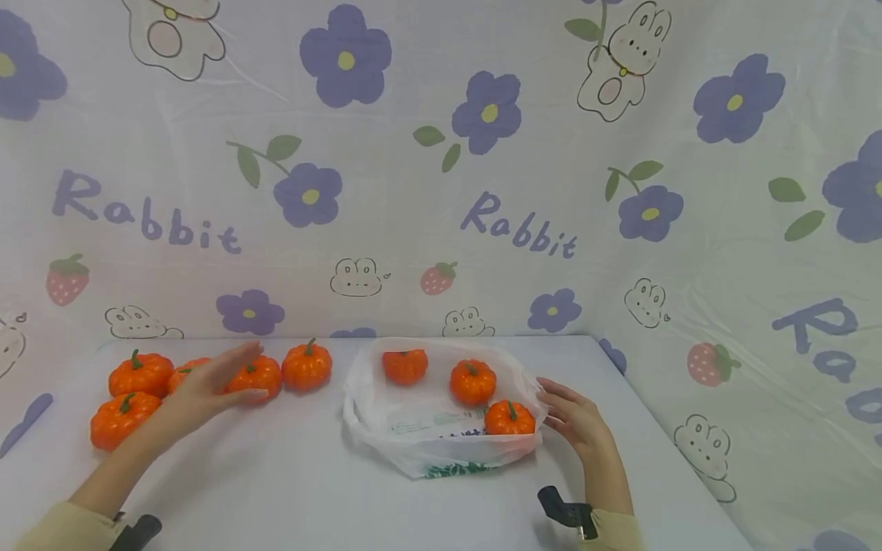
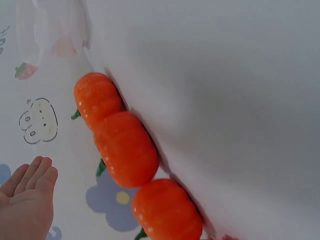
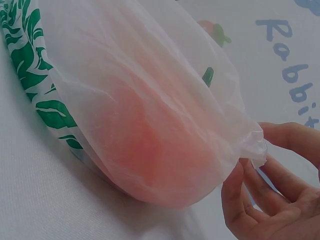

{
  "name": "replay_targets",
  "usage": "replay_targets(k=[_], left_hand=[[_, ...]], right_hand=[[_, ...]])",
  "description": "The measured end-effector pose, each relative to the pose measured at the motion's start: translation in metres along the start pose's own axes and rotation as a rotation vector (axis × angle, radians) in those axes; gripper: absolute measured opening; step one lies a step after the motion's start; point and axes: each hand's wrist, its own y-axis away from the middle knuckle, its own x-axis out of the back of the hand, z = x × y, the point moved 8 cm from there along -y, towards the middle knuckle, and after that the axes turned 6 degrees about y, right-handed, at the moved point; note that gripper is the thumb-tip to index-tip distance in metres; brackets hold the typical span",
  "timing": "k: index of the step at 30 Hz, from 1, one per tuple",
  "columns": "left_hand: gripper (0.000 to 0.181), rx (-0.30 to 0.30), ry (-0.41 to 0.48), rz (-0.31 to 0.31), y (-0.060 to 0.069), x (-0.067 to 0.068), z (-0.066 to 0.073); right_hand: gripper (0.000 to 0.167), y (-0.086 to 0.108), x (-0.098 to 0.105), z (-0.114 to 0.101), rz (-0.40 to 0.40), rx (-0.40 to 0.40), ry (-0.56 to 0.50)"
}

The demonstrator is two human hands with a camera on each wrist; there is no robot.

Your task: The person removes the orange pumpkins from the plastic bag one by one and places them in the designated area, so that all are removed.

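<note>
In the head view my left hand [image 1: 207, 379], fingers stretched out and thumb apart, hovers beside a small orange pumpkin [image 1: 258, 376] with a green stem. Contact between them cannot be made out. The left wrist view has the straight fingers [image 2: 37, 180] apart from a line of pumpkins [image 2: 126, 149]. A white translucent plastic bag [image 1: 413, 451] lies mouth upward, with three pumpkins [image 1: 473, 383] inside. My right hand [image 1: 579, 417] is at the bag's right edge. In the right wrist view its thumb and fingers pinch a gathered bit of the bag [image 3: 254, 147].
Another pumpkin [image 1: 306, 366] stands between the left hand and the bag. More pumpkins [image 1: 125, 421] sit at the table's left, one partly hidden behind the hand. The white table [image 1: 289, 490] ends against a hanging cloth [image 1: 406, 199] printed with flowers and rabbits.
</note>
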Motion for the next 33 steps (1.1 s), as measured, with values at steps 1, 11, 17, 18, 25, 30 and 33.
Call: replay_targets(k=[1,11,17,18,25,30,33], left_hand=[[0.082,0.003,0.005,-0.005,-0.002,-0.003,0.001],[0.082,0.013,0.006,-0.048,-0.018,-0.038,0.01],[0.082,-0.018,0.058,-0.074,-0.031,-0.06,0.016],[0.081,-0.02,0.067,-0.077,-0.033,-0.063,0.016],[0.08,-0.024,0.149,-0.111,-0.04,-0.087,0.024],[0.079,-0.018,0.199,-0.166,-0.045,-0.107,0.03],[0.08,-0.017,0.204,-0.192,-0.049,-0.118,0.034]], right_hand=[[0.055,0.0,0.0,0.0,0.001,-0.001,-0.001],[0.056,0.0,-0.001,0.002,-0.009,-0.008,-0.007],[0.056,0.0,0.0,0.002,-0.003,-0.007,-0.007],[0.057,0.0,0.0,0.002,-0.003,-0.007,-0.008],[0.058,0.001,-0.001,0.003,0.0,-0.015,-0.009],[0.059,0.003,-0.001,0.005,0.006,-0.018,-0.008],[0.058,0.004,0.0,0.005,0.006,-0.016,-0.013]])
